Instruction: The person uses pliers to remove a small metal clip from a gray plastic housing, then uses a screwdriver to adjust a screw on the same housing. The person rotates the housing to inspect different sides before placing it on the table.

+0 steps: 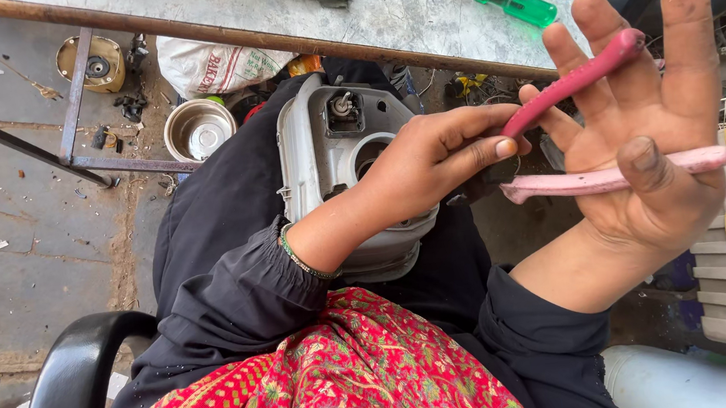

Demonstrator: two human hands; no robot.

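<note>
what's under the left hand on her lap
A grey plastic appliance housing lies on the lap under the left hand; its round opening is partly hidden by the hand.

white plastic sack (224,63) with red and green print, crumpled, on the floor under the table edge (279,41)
</note>
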